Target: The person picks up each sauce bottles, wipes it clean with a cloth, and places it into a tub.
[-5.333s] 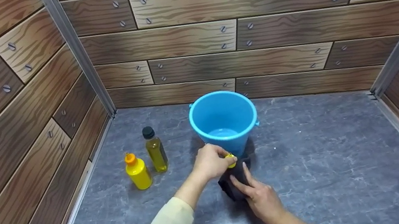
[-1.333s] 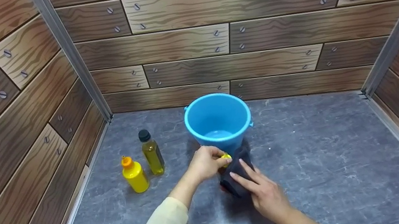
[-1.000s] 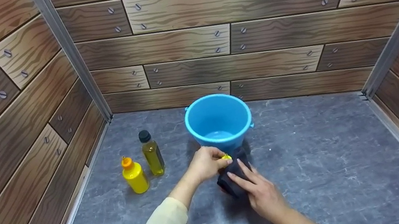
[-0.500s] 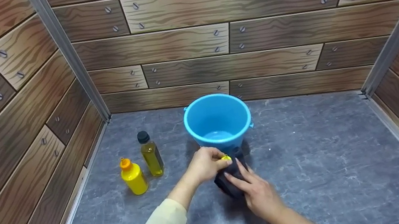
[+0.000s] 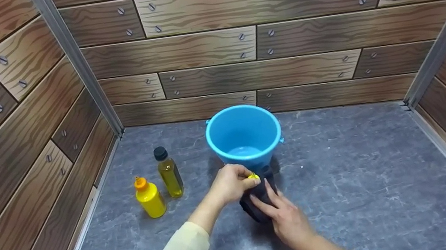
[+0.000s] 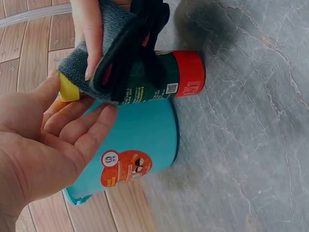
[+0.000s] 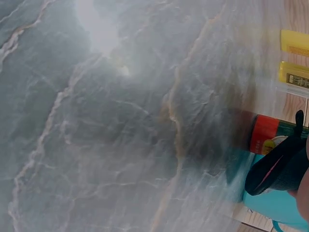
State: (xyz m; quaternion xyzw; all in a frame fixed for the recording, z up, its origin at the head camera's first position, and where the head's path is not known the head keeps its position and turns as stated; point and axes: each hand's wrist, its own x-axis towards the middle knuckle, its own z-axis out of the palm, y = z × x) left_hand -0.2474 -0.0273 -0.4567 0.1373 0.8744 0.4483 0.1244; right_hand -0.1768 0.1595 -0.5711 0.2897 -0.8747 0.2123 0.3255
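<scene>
My left hand (image 5: pixel 229 183) pinches the yellow cap (image 6: pixel 69 89) of an upright bottle, which has a green body and a red bottom band (image 6: pixel 190 72). Against the bottle's side, my right hand (image 5: pixel 291 220) holds a folded dark grey cloth (image 6: pixel 113 53), with thumb and forefinger spread over it. The cloth covers most of the bottle in the head view. In the right wrist view, the bottle's red band (image 7: pixel 264 134) shows beside the dark cloth (image 7: pixel 277 169), and the hand is mostly cut off at the edge.
Just behind the bottle stands a light blue bucket (image 5: pixel 241 129). A yellow squeeze bottle (image 5: pixel 152 202) with an orange nozzle and a dark-capped oil bottle (image 5: pixel 170 178) stand to the left. Wood-patterned panels (image 5: pixel 203 49) wall in the grey marbled surface (image 5: pixel 369 174).
The right hand and cloth have shifted slightly left around the bottle, and the cloth's folds lie differently. The left hand has stayed on the cap. Bucket and other bottles stand as before.
</scene>
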